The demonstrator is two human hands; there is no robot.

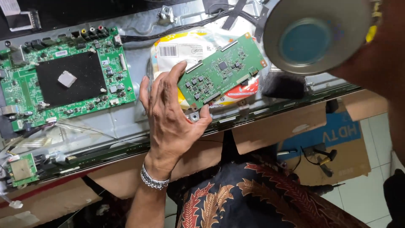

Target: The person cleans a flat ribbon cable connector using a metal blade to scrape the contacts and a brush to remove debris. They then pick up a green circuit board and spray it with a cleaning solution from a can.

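Left grip (171,107): your fingers pinch the small green circuit board (221,69) at its lower edge, centre frame. Right grip (371,50), upper right, clasps a round magnifying lamp (314,36); its closure cannot be determined.

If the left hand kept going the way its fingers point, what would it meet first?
The left hand points up and away across the metal back panel. It already touches the small green circuit board; straight on, its fingertips would likely meet the white and yellow packet beneath it, though depth is unclear.
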